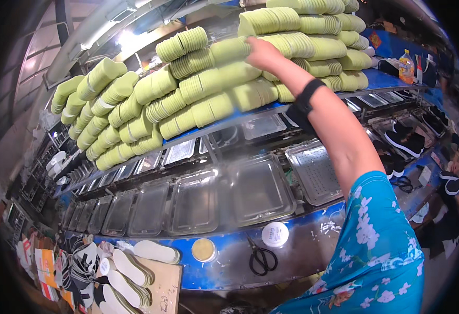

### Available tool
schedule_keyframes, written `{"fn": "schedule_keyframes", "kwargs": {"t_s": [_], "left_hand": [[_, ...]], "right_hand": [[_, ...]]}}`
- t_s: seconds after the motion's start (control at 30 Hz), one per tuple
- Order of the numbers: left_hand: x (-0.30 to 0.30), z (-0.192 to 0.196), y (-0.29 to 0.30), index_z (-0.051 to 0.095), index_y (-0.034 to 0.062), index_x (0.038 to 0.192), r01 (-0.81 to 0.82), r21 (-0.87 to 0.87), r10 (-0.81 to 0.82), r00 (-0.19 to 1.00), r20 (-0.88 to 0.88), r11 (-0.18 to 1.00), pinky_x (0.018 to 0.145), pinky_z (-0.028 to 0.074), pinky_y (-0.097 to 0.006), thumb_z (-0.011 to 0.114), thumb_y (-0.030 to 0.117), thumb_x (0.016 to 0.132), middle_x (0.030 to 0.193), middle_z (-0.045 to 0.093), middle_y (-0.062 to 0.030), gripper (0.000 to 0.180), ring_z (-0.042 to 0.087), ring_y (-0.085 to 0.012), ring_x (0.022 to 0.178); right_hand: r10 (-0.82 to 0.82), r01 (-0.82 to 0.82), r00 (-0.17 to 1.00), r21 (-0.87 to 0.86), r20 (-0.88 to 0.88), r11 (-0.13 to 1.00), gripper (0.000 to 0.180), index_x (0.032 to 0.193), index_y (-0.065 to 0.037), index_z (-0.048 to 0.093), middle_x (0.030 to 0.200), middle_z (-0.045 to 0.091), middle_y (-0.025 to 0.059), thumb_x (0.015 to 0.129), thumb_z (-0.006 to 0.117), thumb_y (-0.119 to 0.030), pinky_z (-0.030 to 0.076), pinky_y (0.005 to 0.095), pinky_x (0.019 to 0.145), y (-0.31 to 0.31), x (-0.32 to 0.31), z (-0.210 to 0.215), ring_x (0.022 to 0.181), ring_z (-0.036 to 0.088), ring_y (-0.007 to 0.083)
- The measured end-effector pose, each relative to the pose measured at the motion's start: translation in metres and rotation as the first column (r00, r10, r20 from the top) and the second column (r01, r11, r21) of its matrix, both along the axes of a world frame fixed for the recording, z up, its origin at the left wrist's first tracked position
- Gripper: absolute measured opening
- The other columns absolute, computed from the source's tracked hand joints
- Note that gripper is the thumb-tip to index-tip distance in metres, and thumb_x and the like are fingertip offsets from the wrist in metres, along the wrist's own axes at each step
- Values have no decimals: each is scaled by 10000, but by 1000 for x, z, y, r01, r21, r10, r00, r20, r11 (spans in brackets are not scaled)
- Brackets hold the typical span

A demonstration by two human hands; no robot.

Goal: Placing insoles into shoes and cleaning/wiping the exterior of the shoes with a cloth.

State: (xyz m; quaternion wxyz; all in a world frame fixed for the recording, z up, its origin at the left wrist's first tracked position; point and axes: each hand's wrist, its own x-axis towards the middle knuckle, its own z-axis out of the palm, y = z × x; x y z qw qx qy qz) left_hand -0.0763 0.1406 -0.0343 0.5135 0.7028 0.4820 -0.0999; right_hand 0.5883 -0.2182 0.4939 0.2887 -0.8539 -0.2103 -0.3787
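My right hand [263, 54] is stretched far up and forward to the piled green insoles. Its fingers are curled in at the right end of a bundle of pale green insoles [231, 50] in an upper row, closed on it as far as I can see; the fingertips are partly hidden. More bundles, packed face to face on their edges, make up long stacked rows [208, 110] on the blue shelf [276, 109]. A black band [309, 93] circles my right wrist, and a blue flowered sleeve covers the upper arm. My left hand is out of the picture.
Metal trays [194, 201] line the conveyor below the shelf. Black scissors [262, 256], a white round lid [275, 234] and an open tub [204, 250] lie on the blue bench. White-topped insoles [130, 285] rest on a board. Black shoes [405, 138] and another person are at right.
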Motion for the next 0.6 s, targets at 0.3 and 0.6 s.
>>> {"fn": "schedule_keyframes", "kwargs": {"t_s": [0.3,0.6], "left_hand": [[9,4,1,429,61,1263,-125,-69,132,985,110,990,886,427,-431,469,527,836,1226,477,-217,633,482,-355,1100],[27,1,4,439,57,1252,-149,-171,185,957,222,974,879,430,-427,471,521,837,1210,488,-219,623,491,-350,1088]], "right_hand": [[-216,337,875,-224,433,915,607,1256,-121,377,1198,459,122,701,617,-175,368,425,928,68,49,14,1165,401,297],[-262,398,850,-233,456,887,505,1171,-104,447,1104,489,118,699,617,-158,364,415,907,81,59,-9,1086,438,277]]}}
